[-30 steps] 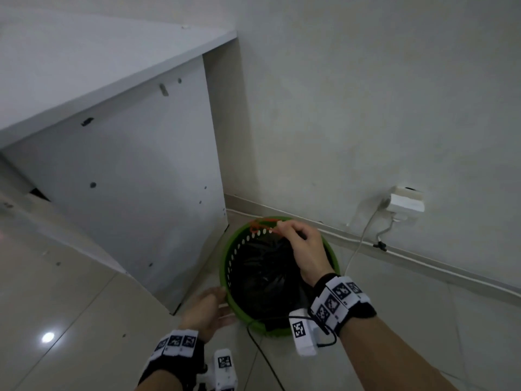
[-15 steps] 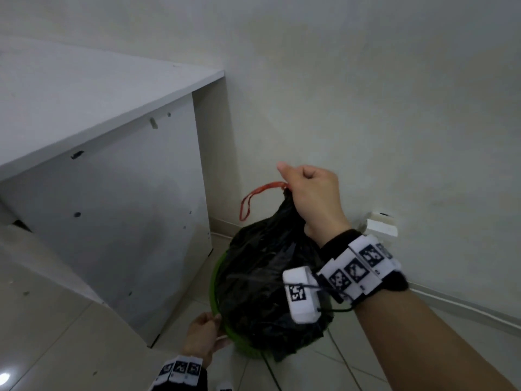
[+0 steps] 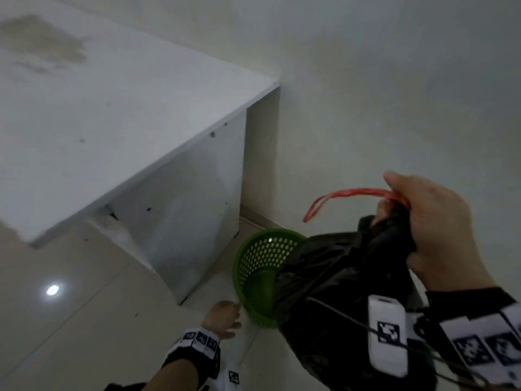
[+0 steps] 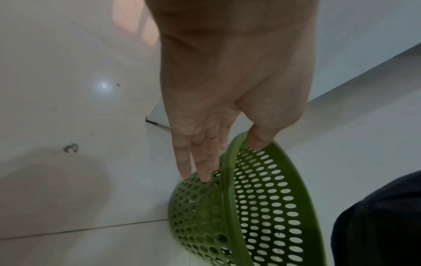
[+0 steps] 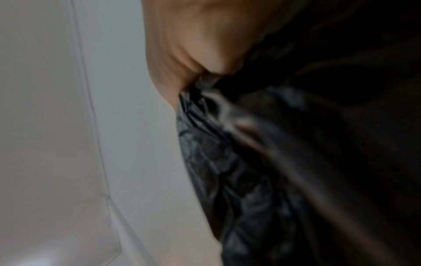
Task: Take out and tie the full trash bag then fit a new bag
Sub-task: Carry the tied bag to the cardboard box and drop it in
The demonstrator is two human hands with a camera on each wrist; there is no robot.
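My right hand (image 3: pixel 423 221) grips the gathered neck of the full black trash bag (image 3: pixel 338 292), which hangs in the air clear of the bin. The bag's red drawstring loop (image 3: pixel 352 193) sticks out to the left of my fist. In the right wrist view my palm (image 5: pixel 182 45) closes on the crumpled black bag (image 5: pixel 227 162). The green perforated bin (image 3: pixel 262 266) stands tilted on the floor with nothing inside. My left hand (image 3: pixel 225 314) pinches the bin's rim (image 4: pixel 230 171), with the thumb (image 4: pixel 259 142) inside and the fingers (image 4: pixel 196 167) on the outer wall.
A white desk (image 3: pixel 112 122) with a side panel (image 3: pixel 191 221) stands just left of the bin. A plain wall (image 3: pixel 394 94) is behind it, with a skirting strip at its foot. Glossy floor tiles (image 3: pixel 70 320) spread to the left and front.
My right hand has lifted the black bag up and to the right, fully out of the bin. The bin now shows empty and tilted, with my left hand still on its rim.
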